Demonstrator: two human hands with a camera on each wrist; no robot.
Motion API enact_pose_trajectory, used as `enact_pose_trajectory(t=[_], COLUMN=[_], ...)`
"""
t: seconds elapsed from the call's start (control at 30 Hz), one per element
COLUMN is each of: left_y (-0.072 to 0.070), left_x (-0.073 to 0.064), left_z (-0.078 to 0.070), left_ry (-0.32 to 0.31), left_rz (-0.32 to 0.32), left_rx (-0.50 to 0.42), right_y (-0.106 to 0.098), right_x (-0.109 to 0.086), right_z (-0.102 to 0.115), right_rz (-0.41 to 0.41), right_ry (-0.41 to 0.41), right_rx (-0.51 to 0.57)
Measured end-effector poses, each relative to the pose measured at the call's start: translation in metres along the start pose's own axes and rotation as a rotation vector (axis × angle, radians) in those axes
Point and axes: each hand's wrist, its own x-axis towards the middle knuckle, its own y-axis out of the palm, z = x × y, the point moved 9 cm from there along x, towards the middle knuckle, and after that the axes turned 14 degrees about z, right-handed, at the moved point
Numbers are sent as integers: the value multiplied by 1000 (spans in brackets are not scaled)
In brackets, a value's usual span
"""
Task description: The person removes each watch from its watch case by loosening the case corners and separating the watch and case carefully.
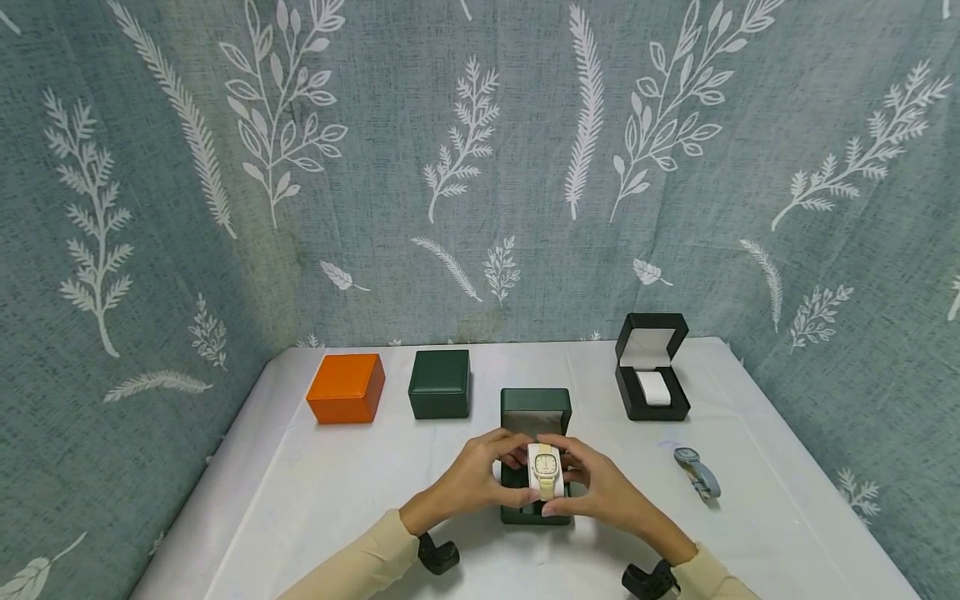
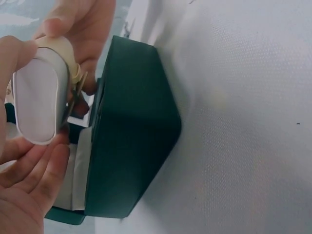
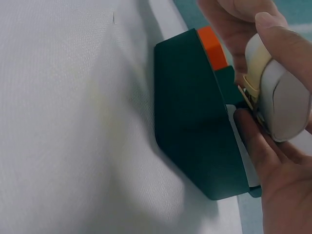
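Your left hand (image 1: 472,475) and right hand (image 1: 603,490) clamp their fingers (image 2: 41,168) on the cushion's (image 2: 36,100) ends, likely to leave the watch (image 1: 546,465) uncovered over the open green box (image 2: 134,131).

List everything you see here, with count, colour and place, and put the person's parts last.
Held watch: 1, pale yellow, around the held cushion
Held cushion: 1, white, between both hands
Open green box: 1, dark green, below the hands
Closed green box: 1, dark green, back, left of centre
Closed orange box: 1, orange, back left
Open black box: 1, black, back right
Second cushion: 1, white, inside the black box
Loose watch: 1, grey-blue, table's right side
Table covering: 1, white, beneath everything
Patterned backdrop: blue-green with white leaves, behind the table
Wrist devices: 2, black, at the wrists
Sleeves: 2, cream, on the forearms
Left hand, right hand: 2, bare, gripping the held cushion
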Motion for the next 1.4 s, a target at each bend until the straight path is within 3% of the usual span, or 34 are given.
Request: enact_pose_trajectory(t=[0.17, 0.4, 0.63, 1.07, 1.4], left_y=[0, 2, 2, 0, -1], left_x=[0, 1, 1, 0, -1], left_z=[-2, 2, 2, 1, 3], left_ry=[24, -6, 1, 2, 1], left_rz=[-9, 4, 4, -15, -10], left_rx=[-9, -55, -59, -47, -63], right_y=[0, -1, 0, -3, -5], right_x=[2, 1, 0, -4, -9], right_z=[2, 6, 3, 4, 1], right_rz=[-17, -57, -81, -51, -46], right_ry=[-9, -49, -32, -70, -43], right_rx=[-9, -51, -72, -59, -29])
